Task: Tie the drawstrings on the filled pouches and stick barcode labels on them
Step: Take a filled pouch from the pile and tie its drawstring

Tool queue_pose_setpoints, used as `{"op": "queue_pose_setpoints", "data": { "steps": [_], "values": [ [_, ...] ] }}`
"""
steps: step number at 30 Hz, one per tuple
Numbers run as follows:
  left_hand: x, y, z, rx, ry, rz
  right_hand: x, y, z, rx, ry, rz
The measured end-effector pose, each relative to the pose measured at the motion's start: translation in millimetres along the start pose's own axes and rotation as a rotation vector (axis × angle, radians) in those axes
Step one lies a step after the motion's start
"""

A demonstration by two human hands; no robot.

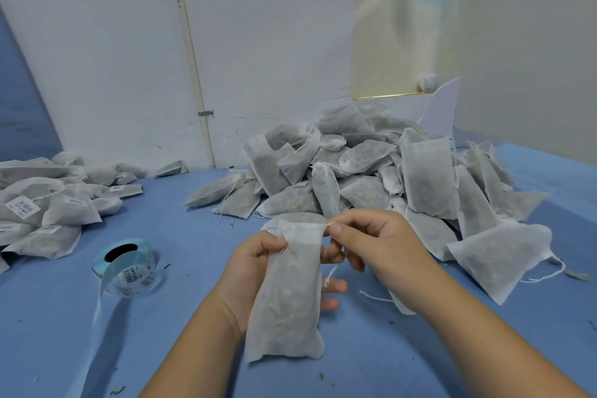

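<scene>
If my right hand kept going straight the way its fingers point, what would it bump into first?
Most likely the top of the held pouch, right beside the drawstring the right hand pinches; the left hand lies just beyond.

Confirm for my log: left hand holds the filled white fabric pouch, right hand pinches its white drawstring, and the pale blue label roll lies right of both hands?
No: the head view shows the pale blue label roll left of both hands. The left hand holds the white fabric pouch; the right hand pinches its drawstring.

Illegibly blurred barcodes and small print on the label roll (129, 273) and on stickers (22, 207) of labelled pouches (69, 215).
</scene>
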State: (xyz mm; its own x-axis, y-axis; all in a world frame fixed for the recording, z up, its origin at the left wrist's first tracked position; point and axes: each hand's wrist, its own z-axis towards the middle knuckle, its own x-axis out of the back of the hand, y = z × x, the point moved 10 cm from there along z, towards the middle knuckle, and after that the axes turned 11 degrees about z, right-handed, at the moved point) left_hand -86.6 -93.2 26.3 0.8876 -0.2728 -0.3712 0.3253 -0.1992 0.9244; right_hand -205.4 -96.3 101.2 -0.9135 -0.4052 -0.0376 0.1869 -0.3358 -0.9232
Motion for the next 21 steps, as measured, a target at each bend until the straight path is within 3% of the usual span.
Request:
{"op": "queue_pose_setpoints", "data": {
  "steps": [5,12,21],
  "values": [
    [-3.7,1.8,0.7,-0.024,-0.039,0.068,2.8,7.6,0.4,-0.107,-0.019,-0.019],
    [14.5,22.3,-4.0,-0.115,0.202,0.435,8.5,12.2,1.8,-0.173,0.016,-0.021],
    [-24.7,33.2,-7.9,-0.247,0.117,0.734,9.7,9.1,1.8,-0.169,0.038,0.044]
  ]
}}
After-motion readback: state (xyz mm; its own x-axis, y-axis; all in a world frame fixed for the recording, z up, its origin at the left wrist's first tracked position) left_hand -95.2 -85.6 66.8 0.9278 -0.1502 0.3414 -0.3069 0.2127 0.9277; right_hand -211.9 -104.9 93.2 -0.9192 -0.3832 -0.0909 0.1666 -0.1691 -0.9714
